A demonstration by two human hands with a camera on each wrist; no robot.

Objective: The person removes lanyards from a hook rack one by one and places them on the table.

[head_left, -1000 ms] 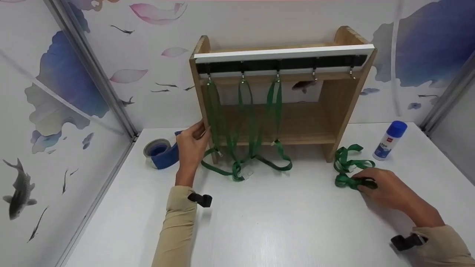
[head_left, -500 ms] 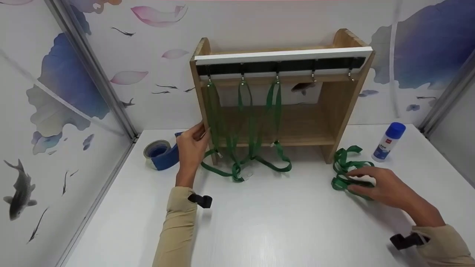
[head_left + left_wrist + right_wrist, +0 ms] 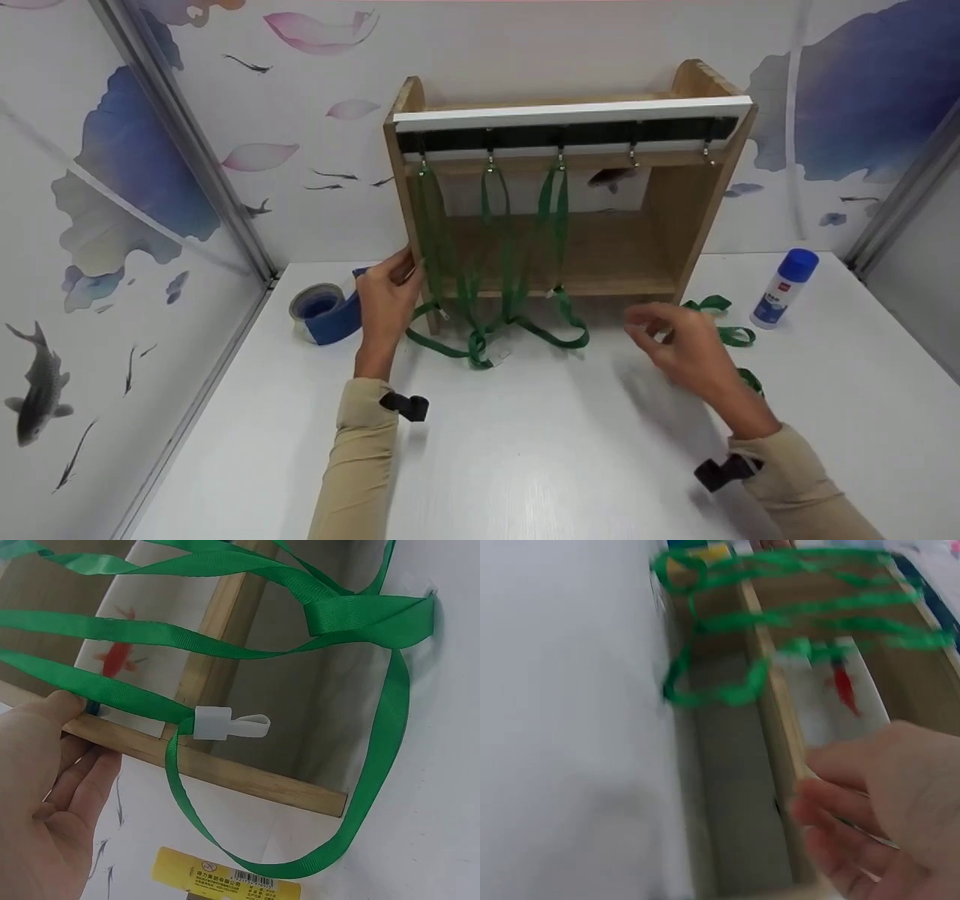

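Observation:
My left hand [image 3: 386,296] grips the front edge of the left side panel of a wooden shelf [image 3: 675,217]. In the left wrist view, the thumb lies on one side of that panel and the fingers on the other. Green lanyards [image 3: 165,636] hang from three hooks on the shelf's black strip [image 3: 525,133], their lower ends on the table. One carries a white plastic clip [image 3: 213,723]. My right hand [image 3: 684,345], fingers loosely curled around nothing, is over the table before the shelf's lower right. Behind it lies another green lanyard [image 3: 739,337], partly hidden.
A glue stick with a blue cap [image 3: 796,264] stands at the right. Blue tape [image 3: 337,321] sits left of the shelf. The two right-hand hooks [image 3: 634,157] are bare. A yellow printed item [image 3: 225,874] appears in the left wrist view. Patterned walls [image 3: 165,315] enclose the white table.
My right hand has let go of the loose green lanyard and moved left toward the shelf. The left hand keeps its grip on the side panel.

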